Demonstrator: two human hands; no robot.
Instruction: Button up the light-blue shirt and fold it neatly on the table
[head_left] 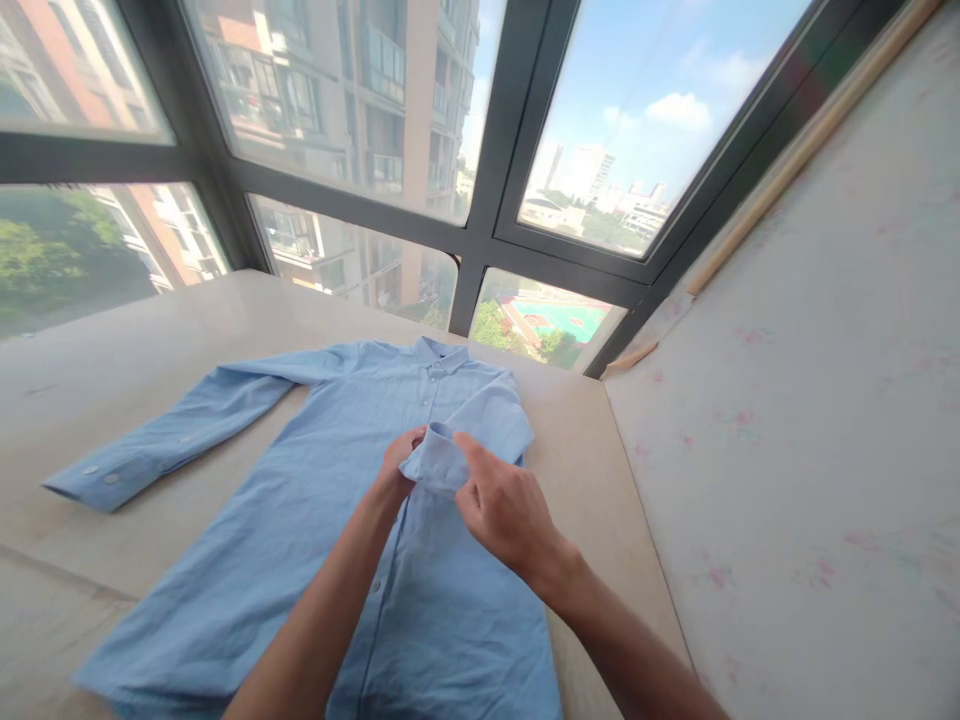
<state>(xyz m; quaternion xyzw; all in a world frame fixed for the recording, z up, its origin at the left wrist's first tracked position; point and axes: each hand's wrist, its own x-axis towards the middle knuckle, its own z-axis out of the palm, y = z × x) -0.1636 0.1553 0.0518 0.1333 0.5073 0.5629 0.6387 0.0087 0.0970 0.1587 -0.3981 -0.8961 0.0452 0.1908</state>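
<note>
Forearms [330,610] over shirt [285,530], below collar [444,356]; L hand [396,468], R hand [504,512] both pinching cuff [436,462]. Risk: slack pinch, cuff slip, skewed fold.

Pale, stone-like ledge [150,340] beneath the window [360,110], running back to the glass. Flat on it, front up, a blue shirt [285,500], one sleeve [172,435] stretched out toward the left. Possibly a seam [67,572] across the near left corner.

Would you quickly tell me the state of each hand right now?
Left hand: closed, pinching the sleeve cuff of the blue shirt.
Right hand: closed, pinching the same sleeve cuff from its other side.
</note>
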